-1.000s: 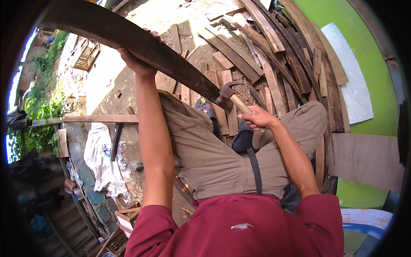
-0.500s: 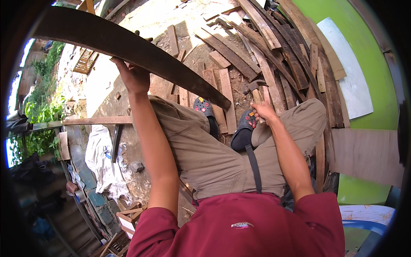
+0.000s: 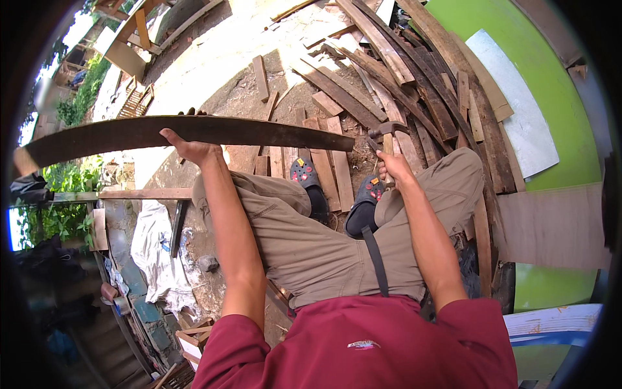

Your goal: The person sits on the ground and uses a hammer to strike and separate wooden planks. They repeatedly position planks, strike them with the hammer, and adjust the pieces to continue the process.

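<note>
A long dark wooden plank point(image 3: 259, 133) stretches across from the far left to near the middle. My left hand point(image 3: 193, 148) grips it around the lower edge, thumb in front and fingertips showing over the top. In my right hand point(image 3: 395, 167) is a claw hammer point(image 3: 387, 129), held by its wooden handle with the metal head up. The plank's right end lies just left of the hammer head; a small gap seems to part them. Below are my two dark clogs point(image 3: 304, 172) with colourful charms, beside short boards point(image 3: 341, 162) on the ground.
A heap of long boards point(image 3: 389, 71) covers the ground ahead and to the right, by a green panel point(image 3: 551, 97) with a white sheet point(image 3: 512, 104). At left are a horizontal wooden rail point(image 3: 146, 194), a white cloth point(image 3: 155, 253) and green plants point(image 3: 68, 217).
The plank has swung from a steep slant to nearly level, its left end coming down and its right end rising slightly toward the hammer. The hammer stays in my right hand.
</note>
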Motion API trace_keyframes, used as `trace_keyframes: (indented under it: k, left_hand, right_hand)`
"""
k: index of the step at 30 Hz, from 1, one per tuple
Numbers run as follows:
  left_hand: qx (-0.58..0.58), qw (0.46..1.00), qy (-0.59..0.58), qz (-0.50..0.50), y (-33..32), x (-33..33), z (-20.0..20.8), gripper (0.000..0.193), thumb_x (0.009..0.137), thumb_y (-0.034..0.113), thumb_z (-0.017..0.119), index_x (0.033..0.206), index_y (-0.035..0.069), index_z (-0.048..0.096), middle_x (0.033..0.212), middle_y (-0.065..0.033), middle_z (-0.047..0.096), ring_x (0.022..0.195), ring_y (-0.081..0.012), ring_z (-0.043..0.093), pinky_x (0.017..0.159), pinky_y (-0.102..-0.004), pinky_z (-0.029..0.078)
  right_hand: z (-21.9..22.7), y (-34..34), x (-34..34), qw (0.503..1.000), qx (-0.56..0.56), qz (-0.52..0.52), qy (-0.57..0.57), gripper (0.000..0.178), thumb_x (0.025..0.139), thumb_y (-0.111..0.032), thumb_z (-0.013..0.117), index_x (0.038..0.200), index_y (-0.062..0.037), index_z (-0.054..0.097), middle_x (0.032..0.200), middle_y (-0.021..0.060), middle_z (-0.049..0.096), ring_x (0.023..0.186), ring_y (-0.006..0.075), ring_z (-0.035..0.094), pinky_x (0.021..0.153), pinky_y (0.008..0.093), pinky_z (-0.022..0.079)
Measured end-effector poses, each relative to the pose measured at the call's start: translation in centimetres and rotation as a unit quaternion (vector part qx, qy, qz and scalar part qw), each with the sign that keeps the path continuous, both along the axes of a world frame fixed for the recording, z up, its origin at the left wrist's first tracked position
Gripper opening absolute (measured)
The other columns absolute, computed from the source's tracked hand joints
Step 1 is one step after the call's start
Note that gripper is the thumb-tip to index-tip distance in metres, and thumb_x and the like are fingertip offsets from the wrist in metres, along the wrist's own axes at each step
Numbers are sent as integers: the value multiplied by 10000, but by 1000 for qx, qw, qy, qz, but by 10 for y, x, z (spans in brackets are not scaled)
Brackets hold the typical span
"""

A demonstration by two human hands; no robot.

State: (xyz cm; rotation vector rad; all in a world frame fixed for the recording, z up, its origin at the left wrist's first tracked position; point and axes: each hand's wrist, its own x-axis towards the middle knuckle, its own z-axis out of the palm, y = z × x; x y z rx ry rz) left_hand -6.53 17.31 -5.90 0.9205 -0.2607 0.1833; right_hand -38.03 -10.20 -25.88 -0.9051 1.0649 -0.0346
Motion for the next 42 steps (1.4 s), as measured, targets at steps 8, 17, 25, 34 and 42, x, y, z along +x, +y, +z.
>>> trace_keyframes:
  k: [8,17,25,34,42]
  left_hand:
    - [-90,993,61,-35,-30,14,-17,513,906,446,726,1227,65,603,1147,-103,649,1046,-247,623,950,-416,514]
    - [-279,900,289,-169,-124,45,-127,358,864,202,796,1152,53,645,1214,-86,661,1178,-268,585,1094,-507,408]
    - [-371,837,381,-132,-198,-13,-230,407,884,141,774,1205,-43,605,1251,-144,641,1158,-307,606,1095,-443,463]
    - [-227,782,570,-108,-209,-8,-324,313,940,193,705,1186,14,631,1207,-131,663,1111,-307,633,1001,-424,519]
    - [290,795,420,-328,-208,-32,-238,474,984,323,603,1392,93,526,1355,-92,636,1232,-277,585,1022,-467,467]
  right_hand:
    - [13,-16,-15,997,-14,-78,-7,181,964,-204,646,934,-60,540,659,4,498,476,76,453,404,266,396]
    - [25,6,-17,997,40,-62,-26,273,975,-232,649,817,-87,480,607,-6,461,444,88,427,384,281,383]
    - [43,54,-45,999,-34,15,12,231,977,-233,646,939,-14,582,678,24,533,502,101,523,415,273,440]
    - [59,66,-52,1000,17,-16,12,202,1001,-237,630,898,-100,524,653,-33,475,487,62,445,414,256,405]
    - [42,43,-60,993,35,-117,6,203,988,-237,638,895,-87,537,653,-37,459,492,61,445,430,256,397]
